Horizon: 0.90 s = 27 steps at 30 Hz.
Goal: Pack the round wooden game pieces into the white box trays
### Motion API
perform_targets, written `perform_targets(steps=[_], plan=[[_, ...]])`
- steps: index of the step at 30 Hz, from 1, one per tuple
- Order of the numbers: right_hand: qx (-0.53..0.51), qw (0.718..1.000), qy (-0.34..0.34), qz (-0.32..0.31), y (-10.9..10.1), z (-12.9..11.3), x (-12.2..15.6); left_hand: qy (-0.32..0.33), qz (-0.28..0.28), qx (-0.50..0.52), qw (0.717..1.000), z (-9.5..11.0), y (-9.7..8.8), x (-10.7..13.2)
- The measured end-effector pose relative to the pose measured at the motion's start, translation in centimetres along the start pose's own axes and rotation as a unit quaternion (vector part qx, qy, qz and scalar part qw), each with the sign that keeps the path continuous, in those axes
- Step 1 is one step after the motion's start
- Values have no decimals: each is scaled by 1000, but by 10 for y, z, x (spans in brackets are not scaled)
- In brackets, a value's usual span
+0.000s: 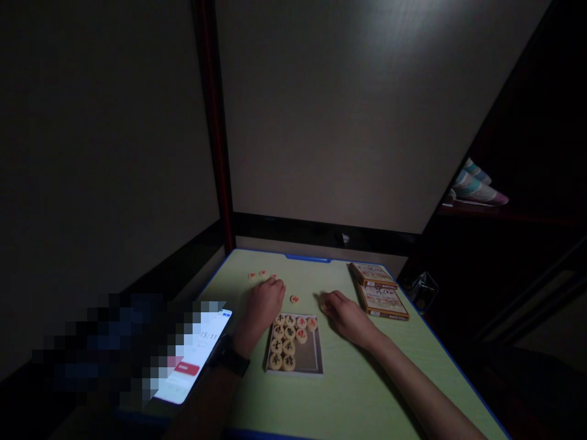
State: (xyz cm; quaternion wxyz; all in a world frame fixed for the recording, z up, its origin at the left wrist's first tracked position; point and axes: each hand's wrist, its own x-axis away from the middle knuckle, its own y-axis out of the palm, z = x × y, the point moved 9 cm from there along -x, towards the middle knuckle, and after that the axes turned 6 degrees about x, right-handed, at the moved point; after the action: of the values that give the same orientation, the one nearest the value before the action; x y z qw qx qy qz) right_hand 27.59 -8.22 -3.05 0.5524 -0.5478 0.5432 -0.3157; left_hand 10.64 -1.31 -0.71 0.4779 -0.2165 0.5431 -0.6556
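Dim light. Green counter, blue edging. Left hand rests knuckles-up just beyond the top left corner of a shallow grey tray. Its fingers are curled under, and I cannot tell whether they hold anything. Right hand lies just right of the tray's top edge, fingers bent inward, grip not discernible. The tray holds round xiangqi pieces in rows along its left and upper part. One loose piece lies between the hands. Three further pieces sit beyond the left hand. Two card boxes lie near the right hand. A lit phone is beside the left wrist, which wears a dark watch.
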Motion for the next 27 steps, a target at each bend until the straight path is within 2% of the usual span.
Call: perform_targets(steps=[3,5,7,9,11,13,15,17,20,24,27], plan=[[4,1000,-3,-16,3,-1,0,41,-22,27,999,14,5,4],[2,1000,-11,-11,3,-3,0,57,-16,52,997,21,4,6],[-16,999,-30,30,-3,-7,1,70,-1,110,991,26,3,6],[-49,992,-54,105,-17,-15,5,77,-1,224,972,31,5,4],[-84,976,-76,187,-33,-26,11,85,-36,382,920,37,12,2],[-108,958,-96,248,-45,-38,19,96,-99,528,838,48,23,3],[-114,946,-112,283,-52,-50,24,101,-151,624,760,58,31,5],[-115,939,-123,301,-57,-59,27,90,-173,677,709,62,35,8],[-121,932,-129,316,-61,-63,31,62,-177,721,667,61,35,10],[-128,913,-107,372,-76,-58,40,26,-177,757,628,56,28,13],[-127,901,-99,403,-86,-58,47,14,-196,775,601,57,24,17]])
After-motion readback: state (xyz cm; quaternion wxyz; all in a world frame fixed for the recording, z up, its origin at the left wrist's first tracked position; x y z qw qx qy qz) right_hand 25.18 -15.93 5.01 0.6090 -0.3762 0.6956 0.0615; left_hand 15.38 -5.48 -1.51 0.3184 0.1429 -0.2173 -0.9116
